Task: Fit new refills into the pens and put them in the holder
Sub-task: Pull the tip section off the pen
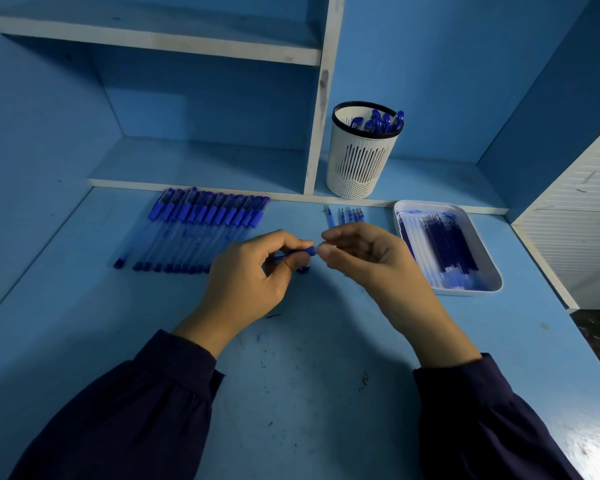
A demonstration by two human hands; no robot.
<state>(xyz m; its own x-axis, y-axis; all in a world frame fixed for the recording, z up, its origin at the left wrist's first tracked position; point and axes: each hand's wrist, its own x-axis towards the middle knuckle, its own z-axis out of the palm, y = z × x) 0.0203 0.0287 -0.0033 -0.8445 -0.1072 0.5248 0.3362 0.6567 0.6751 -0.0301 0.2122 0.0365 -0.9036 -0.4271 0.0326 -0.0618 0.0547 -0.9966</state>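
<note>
While both forearms in dark sleeves point(142, 403) reach in from the lower corners, the hands meet fingertip to fingertip just above the middle of the blue desk point(309, 375). The left hand point(253, 275) curls its thumb and fingers round a blue pen point(293, 254), held roughly level. The right hand point(364, 261), wrist raised and palm turned leftward, pinches the pen's right end between thumb and forefinger, its other fingers loosely curved. A row of pens point(194, 230) lies to the left and refills point(447, 247) fill a white tray point(478, 292) on the right. The slotted holder point(361, 161) stands on the shelf behind, with several pens in it.
</note>
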